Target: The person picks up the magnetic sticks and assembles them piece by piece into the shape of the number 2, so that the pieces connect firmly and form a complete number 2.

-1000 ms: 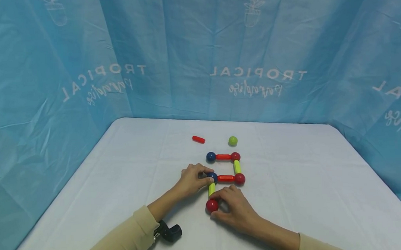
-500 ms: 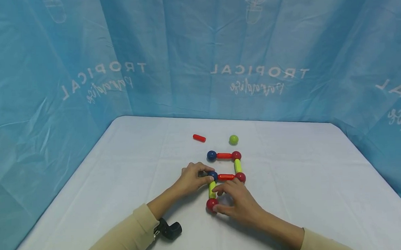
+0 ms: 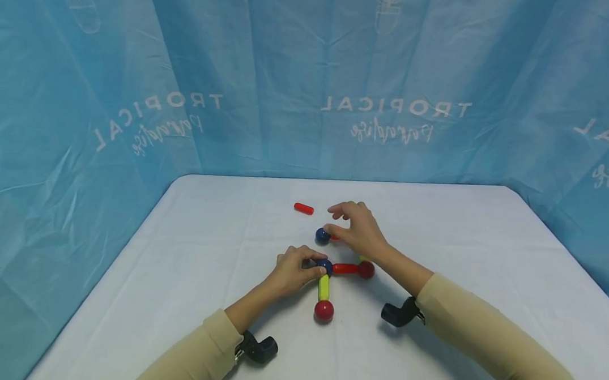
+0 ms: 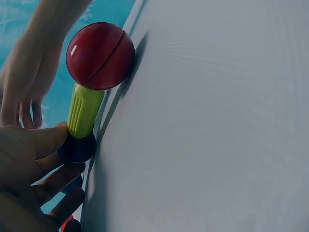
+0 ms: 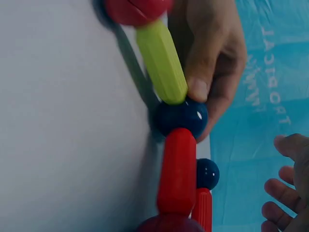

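My left hand (image 3: 295, 271) pinches a blue ball (image 5: 181, 118) between thumb and fingers, at a corner of a chain of balls and sticks on the table. From that ball a yellow-green stick (image 3: 323, 289) runs nearer to a red ball (image 3: 324, 311), and a red stick (image 3: 345, 269) runs right to another red ball (image 3: 366, 269). Over the chain's far part is my right hand (image 3: 361, 228), fingers apart, nothing held. It overlaps the far red stick near the far blue ball (image 3: 322, 236). The far red ball and the loose green ball are hidden behind it.
A loose red stick (image 3: 303, 209) lies toward the back of the white-covered table (image 3: 224, 216). Blue curtains (image 3: 289, 71) hang behind and at both sides. Black devices (image 3: 263, 350) are strapped under both wrists.
My right hand has let go of the near red ball and moved away from me to the chain's far end. My left hand stays on the blue ball.
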Available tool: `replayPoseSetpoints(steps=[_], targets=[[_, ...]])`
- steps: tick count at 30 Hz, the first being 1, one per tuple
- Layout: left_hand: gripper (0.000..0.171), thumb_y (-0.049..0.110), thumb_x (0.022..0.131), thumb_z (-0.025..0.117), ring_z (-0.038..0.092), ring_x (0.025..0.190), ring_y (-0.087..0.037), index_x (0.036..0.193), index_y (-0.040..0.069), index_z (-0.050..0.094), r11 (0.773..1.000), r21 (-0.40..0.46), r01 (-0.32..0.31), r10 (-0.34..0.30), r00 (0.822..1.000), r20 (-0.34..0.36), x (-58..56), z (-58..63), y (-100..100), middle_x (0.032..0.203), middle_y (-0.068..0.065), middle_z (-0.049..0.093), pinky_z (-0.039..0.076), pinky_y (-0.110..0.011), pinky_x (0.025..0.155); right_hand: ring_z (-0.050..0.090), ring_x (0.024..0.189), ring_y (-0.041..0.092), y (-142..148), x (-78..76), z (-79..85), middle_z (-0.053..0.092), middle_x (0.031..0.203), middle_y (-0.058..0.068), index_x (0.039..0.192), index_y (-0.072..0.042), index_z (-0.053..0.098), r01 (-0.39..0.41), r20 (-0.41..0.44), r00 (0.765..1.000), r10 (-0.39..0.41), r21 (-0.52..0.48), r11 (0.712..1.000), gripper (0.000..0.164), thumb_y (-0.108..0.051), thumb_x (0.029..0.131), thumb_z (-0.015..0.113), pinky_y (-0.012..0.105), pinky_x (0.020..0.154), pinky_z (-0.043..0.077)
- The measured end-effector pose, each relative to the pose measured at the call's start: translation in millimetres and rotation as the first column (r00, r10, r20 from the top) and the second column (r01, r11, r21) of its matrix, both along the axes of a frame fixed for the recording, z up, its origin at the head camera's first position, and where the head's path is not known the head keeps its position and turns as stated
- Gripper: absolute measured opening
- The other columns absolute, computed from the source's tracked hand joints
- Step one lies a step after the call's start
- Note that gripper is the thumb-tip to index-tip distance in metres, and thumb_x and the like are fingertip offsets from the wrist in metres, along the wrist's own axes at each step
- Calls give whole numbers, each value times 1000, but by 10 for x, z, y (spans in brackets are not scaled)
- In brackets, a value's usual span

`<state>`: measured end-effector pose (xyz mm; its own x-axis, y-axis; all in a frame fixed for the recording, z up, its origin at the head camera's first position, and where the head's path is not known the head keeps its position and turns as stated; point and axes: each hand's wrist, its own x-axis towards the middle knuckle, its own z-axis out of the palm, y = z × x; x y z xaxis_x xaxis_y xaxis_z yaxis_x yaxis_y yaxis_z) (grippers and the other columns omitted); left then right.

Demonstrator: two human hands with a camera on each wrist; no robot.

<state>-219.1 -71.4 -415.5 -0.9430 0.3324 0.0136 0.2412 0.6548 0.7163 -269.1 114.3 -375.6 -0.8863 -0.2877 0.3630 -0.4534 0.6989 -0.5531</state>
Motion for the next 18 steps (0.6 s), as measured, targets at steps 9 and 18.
replayPoseSetpoints(steps=[9,18], targets=[[32,27,84,70,47,98,-17,115,22,68,1000,0,18,-18,1000,-8,-28,-8,-3,107,1,66,28,-41,87,50,101,22,-332,-586,-23,66,107,5,121,-13,62,117,106,987,-123,59,991,44,-35,83,69,39,84,42],[30,26,83,71,50,98,-18,112,20,70,1000,10,28,-28,999,-43,-19,-24,-15,105,1,68,29,-43,86,50,105,25,-581,-855,-11,66,110,6,120,-11,62,144,143,978,-154,79,986,44,-36,84,68,42,89,40]])
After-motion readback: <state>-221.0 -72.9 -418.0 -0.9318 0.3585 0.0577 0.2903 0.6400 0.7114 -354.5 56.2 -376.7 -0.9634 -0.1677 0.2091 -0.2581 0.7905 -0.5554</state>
